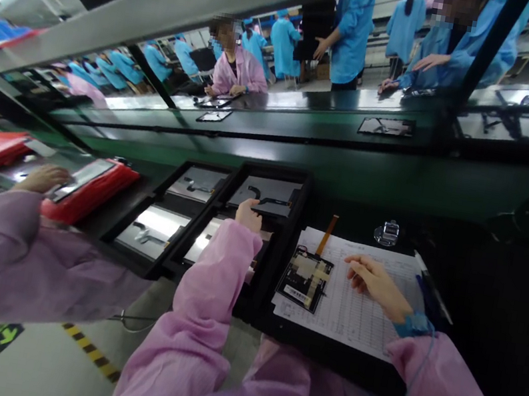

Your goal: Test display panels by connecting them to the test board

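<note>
My left hand (248,214) reaches into a black compartment tray (287,242) and pinches the edge of a flat black part (271,208) in its far right pocket. My right hand (375,283) rests on a printed sheet (351,314) with its fingers loosely stretched and nothing in them. Just left of that hand, a small dark module (304,278) with tan tape and an orange flex cable (327,234) lies on the sheet. Both my arms are in pink sleeves, and a blue strap circles my right wrist.
A neighbour's hand (42,177) in a pink sleeve rests on a panel on red trays (93,193) at the left. A small clear object (386,232) stands behind the sheet. A dark conveyor (306,131) carries panels, with several workers in blue and pink beyond.
</note>
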`<action>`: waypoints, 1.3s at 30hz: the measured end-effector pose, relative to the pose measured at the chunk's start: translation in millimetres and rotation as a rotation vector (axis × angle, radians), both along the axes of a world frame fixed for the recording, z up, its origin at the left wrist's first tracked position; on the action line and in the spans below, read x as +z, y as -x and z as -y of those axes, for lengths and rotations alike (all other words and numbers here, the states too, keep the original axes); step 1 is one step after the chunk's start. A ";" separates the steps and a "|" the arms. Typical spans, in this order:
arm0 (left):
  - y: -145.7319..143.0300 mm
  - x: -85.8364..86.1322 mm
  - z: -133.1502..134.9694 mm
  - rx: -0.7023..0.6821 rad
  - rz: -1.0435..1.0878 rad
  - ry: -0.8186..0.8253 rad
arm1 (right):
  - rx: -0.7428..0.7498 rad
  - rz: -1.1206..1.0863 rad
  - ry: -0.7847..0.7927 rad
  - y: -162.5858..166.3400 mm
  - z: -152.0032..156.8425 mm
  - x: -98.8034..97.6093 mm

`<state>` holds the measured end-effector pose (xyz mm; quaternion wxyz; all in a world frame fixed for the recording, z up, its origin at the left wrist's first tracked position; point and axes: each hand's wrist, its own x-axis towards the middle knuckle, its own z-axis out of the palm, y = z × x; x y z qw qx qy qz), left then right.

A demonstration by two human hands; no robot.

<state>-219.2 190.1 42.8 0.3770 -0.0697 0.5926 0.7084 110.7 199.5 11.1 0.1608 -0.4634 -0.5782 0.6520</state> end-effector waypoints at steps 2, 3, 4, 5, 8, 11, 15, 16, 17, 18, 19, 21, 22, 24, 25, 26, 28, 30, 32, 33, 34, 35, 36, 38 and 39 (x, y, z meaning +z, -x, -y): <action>-0.8 0.3 0.1 -0.003 -0.002 0.001 | 0.008 0.003 0.002 0.1 0.0 0.1; -0.9 0.3 -0.1 -0.003 -0.003 0.002 | 0.011 0.006 0.002 0.1 0.0 0.3; -0.9 0.2 -0.5 -0.002 -0.003 0.003 | 0.014 0.008 0.003 0.0 0.0 0.6; -0.8 0.2 -1.0 0.000 -0.003 0.004 | 0.015 0.010 0.002 0.0 0.0 0.8; -0.5 0.5 -2.0 0.006 -0.005 0.001 | 0.013 0.015 -0.002 -0.1 -0.5 1.0; -0.9 2.7 -1.4 -0.002 -0.005 -0.005 | 0.016 0.020 -0.010 -0.2 -1.2 1.1; -1.8 7.0 -0.4 -0.025 -0.008 -0.014 | 0.022 0.032 -0.020 -0.5 -1.2 0.6; -1.8 7.6 -0.6 -0.029 -0.012 -0.015 | 0.025 0.033 -0.022 -0.6 -1.0 0.4; -1.8 7.9 -1.0 -0.030 -0.016 -0.015 | 0.026 0.035 -0.024 -0.6 -0.8 0.3; -1.6 7.8 -1.6 -0.030 -0.020 -0.012 | 0.027 0.036 -0.025 -0.6 -0.7 0.2; -1.4 7.3 -2.3 -0.027 -0.024 -0.008 | 0.026 0.036 -0.027 -0.6 -0.5 0.3; -0.8 6.0 -3.8 -0.020 -0.031 0.005 | 0.024 0.039 -0.030 -0.3 -0.4 0.5; -0.5 5.3 -4.4 -0.017 -0.035 0.011 | 0.022 0.041 -0.031 -0.1 -0.4 0.6; -0.1 4.3 -5.0 -0.018 -0.038 0.023 | 0.021 0.045 -0.033 0.2 -0.5 0.5; 0.0 4.1 -5.2 -0.021 -0.039 0.028 | 0.022 0.047 -0.033 0.3 -0.6 0.3; 0.0 4.0 -5.2 -0.024 -0.038 0.032 | 0.022 0.047 -0.033 0.5 -0.8 0.0; -0.3 4.2 -5.8 -0.028 -0.037 0.039 | 0.024 0.046 -0.034 0.5 -1.2 -1.0; -0.9 4.8 -6.9 -0.026 -0.035 0.042 | 0.028 0.045 -0.036 0.2 -1.6 -1.9; -2.1 6.4 -7.4 -0.016 -0.036 0.041 | 0.033 0.045 -0.038 -0.3 -1.8 -2.7; -3.3 7.9 -6.5 -0.010 -0.039 0.037 | 0.035 0.045 -0.040 -0.5 -1.9 -2.9; -5.0 9.9 -4.2 -0.008 -0.041 0.029 | 0.035 0.046 -0.042 -0.6 -1.8 -3.0; -7.5 12.5 0.0 -0.012 -0.043 0.015 | 0.034 0.049 -0.044 -0.6 -1.7 -3.0; -10.8 15.4 6.4 -0.024 -0.044 -0.005 | 0.033 0.051 -0.045 -0.3 -1.6 -2.9; -19.0 20.9 27.0 -0.066 -0.043 -0.055 | 0.031 0.056 -0.049 0.5 -1.4 -2.6; -23.0 22.6 41.1 -0.092 -0.042 -0.083 | 0.032 0.058 -0.052 1.0 -1.4 -2.6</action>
